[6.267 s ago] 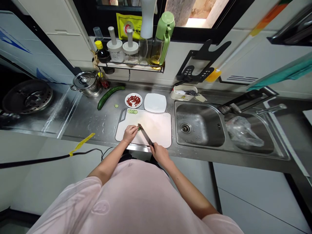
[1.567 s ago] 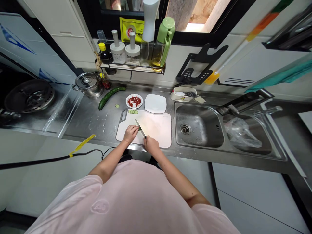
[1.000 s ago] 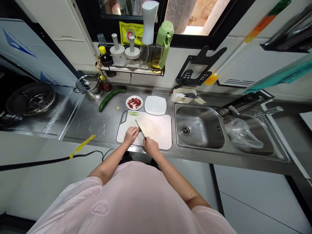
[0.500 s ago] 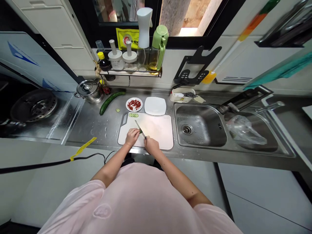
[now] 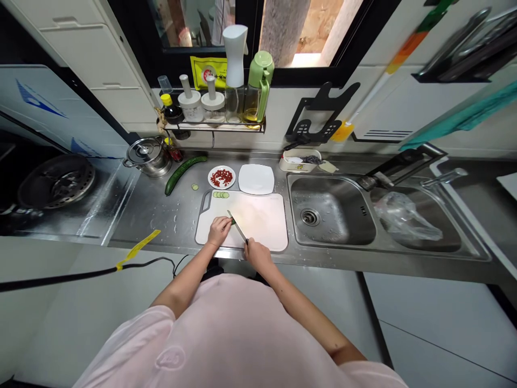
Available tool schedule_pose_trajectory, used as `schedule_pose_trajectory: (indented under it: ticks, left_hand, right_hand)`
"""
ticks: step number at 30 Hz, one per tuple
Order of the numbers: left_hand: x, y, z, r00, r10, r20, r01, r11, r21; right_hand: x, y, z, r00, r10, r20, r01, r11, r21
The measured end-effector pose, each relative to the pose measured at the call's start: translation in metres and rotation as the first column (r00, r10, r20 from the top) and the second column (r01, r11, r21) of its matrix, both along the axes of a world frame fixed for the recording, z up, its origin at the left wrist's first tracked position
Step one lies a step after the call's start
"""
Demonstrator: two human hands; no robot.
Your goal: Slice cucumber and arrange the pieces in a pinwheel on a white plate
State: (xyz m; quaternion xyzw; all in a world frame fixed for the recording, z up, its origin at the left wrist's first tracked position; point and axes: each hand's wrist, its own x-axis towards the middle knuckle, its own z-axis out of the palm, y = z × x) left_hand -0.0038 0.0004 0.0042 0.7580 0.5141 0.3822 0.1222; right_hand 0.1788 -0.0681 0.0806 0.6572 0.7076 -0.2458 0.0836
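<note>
The person's right hand point(image 5: 258, 256) has moved back a little toward the near edge of the white cutting board point(image 5: 258, 222), and its fingers are closed around the handle of a kitchen knife point(image 5: 238, 227). The left hand point(image 5: 219, 230) presses its curled fingers on a short piece of cucumber point(image 5: 233, 221), just beside the blade. This piece is mostly hidden, so I think it is cucumber. Cucumber slices point(image 5: 220, 195) lie in a row near the board's far edge.
</note>
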Motion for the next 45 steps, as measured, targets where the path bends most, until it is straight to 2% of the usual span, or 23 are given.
schedule_pose_trajectory:
  ticks: [7, 19, 36, 45]
  left_hand:
    - [0.000, 0.000, 0.001, 1.000, 0.000, 0.002, 0.000, 1.000, -0.010]
    - [0.000, 0.000, 0.000, 1.000, 0.004, -0.003, -0.004, 1.000, -0.001]
    - [0.000, 0.000, 0.003, 1.000, 0.003, -0.006, -0.004, 1.000, -0.012]
    - [-0.001, 0.001, 0.006, 1.000, 0.002, 0.010, -0.002, 0.999, -0.035]
  right_hand:
    - [0.003, -0.007, 0.005, 1.000, -0.001, 0.013, 0.001, 1.000, -0.016]
    - [0.003, -0.007, 0.003, 1.000, 0.012, 0.011, -0.012, 0.999, -0.031]
    - [-0.015, 0.029, 0.012, 1.000, 0.001, 0.002, 0.000, 1.000, -0.005]
    - [-0.008, 0.023, 0.014, 1.000, 0.021, -0.006, -0.021, 1.000, -0.009]
